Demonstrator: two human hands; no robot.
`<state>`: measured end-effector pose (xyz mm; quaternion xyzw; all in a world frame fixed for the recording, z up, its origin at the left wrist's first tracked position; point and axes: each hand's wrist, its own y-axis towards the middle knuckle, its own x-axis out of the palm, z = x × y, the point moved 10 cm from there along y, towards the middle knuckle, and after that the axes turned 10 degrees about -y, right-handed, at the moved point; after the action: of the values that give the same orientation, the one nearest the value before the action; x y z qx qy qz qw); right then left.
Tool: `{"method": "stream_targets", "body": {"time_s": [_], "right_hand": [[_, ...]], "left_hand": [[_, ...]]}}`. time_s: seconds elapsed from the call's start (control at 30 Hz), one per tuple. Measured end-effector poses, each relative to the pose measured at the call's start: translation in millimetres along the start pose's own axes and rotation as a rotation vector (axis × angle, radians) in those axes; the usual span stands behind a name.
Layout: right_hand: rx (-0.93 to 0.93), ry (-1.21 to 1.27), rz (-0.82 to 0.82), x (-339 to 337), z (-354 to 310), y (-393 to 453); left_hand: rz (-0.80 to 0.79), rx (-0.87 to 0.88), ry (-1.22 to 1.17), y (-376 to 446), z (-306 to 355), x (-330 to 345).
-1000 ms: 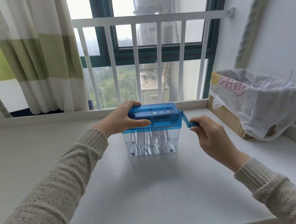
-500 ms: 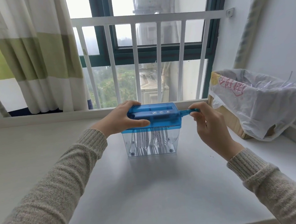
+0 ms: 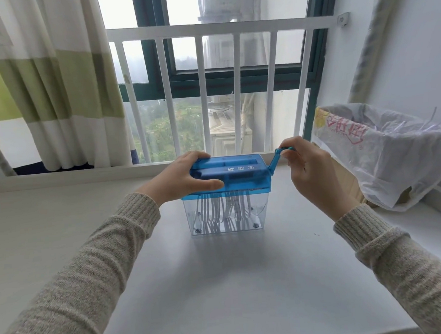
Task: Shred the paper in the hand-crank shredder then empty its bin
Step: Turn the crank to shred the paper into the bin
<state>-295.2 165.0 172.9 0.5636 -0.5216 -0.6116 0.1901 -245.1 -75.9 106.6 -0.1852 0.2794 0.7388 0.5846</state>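
Shredder (image 3: 230, 176) stands upright on white bench (image 3: 222, 284), mid-frame, just in front of the window ledge. Blue top unit sits on a clear bin (image 3: 259, 211). Paper strips (image 3: 222, 211) hang from the cutter into the bin, lower ends curling on its floor.

Left hand (image 3: 181, 180) grips the left end of the blue top: fingers wrapped over the far edge, thumb pressed along the near face. Right hand (image 3: 308, 171) pinches the knob of the crank (image 3: 275, 160) between curled fingers; crank arm points up and slightly right, knob above the level of the lid.

Both sleeves grey knit. To the right, near the wall, a cardboard box (image 3: 351, 183) lined with a white plastic bag (image 3: 385, 155); a few strips poke out of it. Striped curtain (image 3: 60, 86) at left, white window guard bars (image 3: 208, 89) behind.
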Motion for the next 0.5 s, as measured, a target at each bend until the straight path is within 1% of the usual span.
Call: {"method": "stream_targets", "body": {"time_s": [0.2, 0.5], "right_hand": [[0.002, -0.013, -0.005, 2, 3, 4], [0.063, 0.024, -0.055, 13, 11, 20]], "left_hand": [[-0.004, -0.005, -0.008, 0, -1, 0], [-0.008, 0.008, -0.020, -3, 5, 2]]}}
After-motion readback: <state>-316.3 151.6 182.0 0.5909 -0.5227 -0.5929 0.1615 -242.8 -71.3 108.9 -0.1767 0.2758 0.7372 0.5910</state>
